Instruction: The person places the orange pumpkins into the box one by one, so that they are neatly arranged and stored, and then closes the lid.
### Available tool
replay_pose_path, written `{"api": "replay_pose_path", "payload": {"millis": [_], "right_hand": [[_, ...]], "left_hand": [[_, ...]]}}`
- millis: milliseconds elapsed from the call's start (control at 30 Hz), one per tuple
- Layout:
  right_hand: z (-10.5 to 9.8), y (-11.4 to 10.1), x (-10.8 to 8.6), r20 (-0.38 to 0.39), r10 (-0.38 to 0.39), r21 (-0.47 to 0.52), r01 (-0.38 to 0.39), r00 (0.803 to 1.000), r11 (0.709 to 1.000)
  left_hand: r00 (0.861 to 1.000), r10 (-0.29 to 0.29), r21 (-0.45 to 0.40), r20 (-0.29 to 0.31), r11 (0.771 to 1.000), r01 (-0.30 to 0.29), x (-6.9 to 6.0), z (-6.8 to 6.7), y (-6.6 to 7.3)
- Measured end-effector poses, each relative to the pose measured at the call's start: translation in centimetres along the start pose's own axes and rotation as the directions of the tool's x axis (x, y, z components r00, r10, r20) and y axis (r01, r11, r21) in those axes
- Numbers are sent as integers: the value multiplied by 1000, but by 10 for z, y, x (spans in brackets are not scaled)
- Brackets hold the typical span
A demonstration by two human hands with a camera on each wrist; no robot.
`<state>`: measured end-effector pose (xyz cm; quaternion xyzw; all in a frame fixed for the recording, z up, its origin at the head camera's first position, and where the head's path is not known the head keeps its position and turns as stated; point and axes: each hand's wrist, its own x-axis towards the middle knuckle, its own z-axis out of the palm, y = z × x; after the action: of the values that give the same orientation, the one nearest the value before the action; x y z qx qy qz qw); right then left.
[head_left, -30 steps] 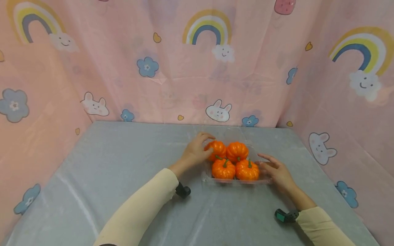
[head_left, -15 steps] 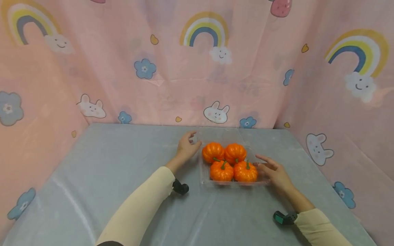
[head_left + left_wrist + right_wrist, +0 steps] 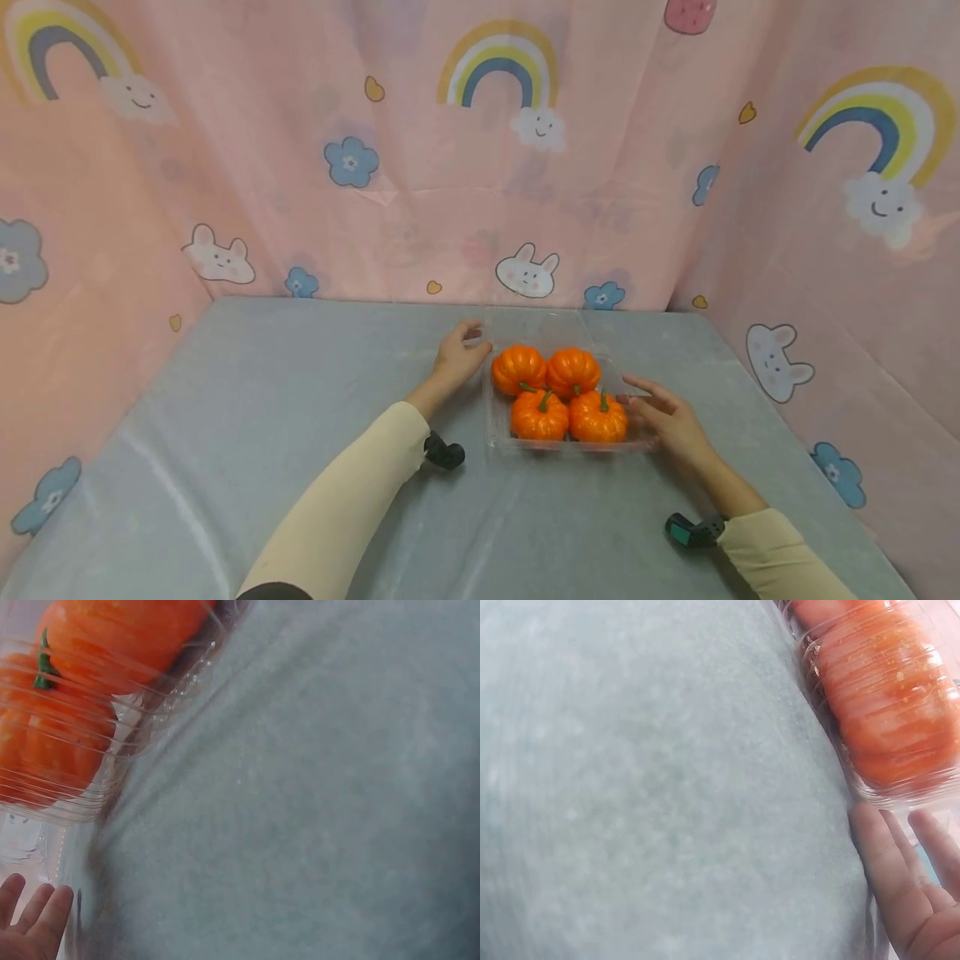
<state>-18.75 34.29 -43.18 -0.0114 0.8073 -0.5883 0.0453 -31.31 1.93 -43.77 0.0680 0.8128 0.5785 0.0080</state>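
A clear plastic clamshell box [image 3: 570, 447] stands on the table with its lid [image 3: 532, 323] folded back behind it. Several small orange pumpkins with green stems fill it in two rows, among them a back-left pumpkin [image 3: 519, 370] and a front-right pumpkin [image 3: 598, 418]. My left hand [image 3: 457, 354] is at the box's back-left corner beside the hinge side, fingers loosely bent; whether it touches the plastic I cannot tell. Against the box's right wall rests my right hand [image 3: 675, 423], its fingers [image 3: 881, 844] fairly straight in the right wrist view.
A grey cloth [image 3: 300, 375] covers the table. Pink curtain [image 3: 420, 217] with rainbows and rabbits rises behind it and on both sides. Each wrist carries a dark camera mount, such as the left mount [image 3: 446, 452] and the right mount [image 3: 693, 530].
My left hand has drawn back leftward from the back-left pumpkin to the box's outer corner. My right hand stays at the right wall. The pumpkin now sits uncovered in the box.
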Motion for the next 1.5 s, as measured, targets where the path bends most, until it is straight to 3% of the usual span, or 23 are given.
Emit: {"api": "replay_pose_path", "payload": {"millis": [233, 667, 900, 1333, 1500], "right_hand": [[-3, -1, -2, 17, 3, -1, -3, 1000, 1000], [-8, -5, -21, 82, -46, 39, 43, 996, 998], [-8, -5, -35, 85, -120, 90, 113, 989, 990], [-5, -6, -49, 58, -18, 52, 15, 998, 999], [-4, -6, -53, 65, -31, 71, 26, 997, 997]], "left_hand": [[1000, -18, -16, 0, 1000, 18, 1, 1, 1], [996, -92, -146, 11, 985, 92, 2, 0, 6], [999, -43, -171, -1, 984, 42, 2, 0, 8], [998, 46, -149, -35, 988, -51, 7, 0, 8], [996, 74, -108, -40, 991, -78, 7, 1, 8]]}}
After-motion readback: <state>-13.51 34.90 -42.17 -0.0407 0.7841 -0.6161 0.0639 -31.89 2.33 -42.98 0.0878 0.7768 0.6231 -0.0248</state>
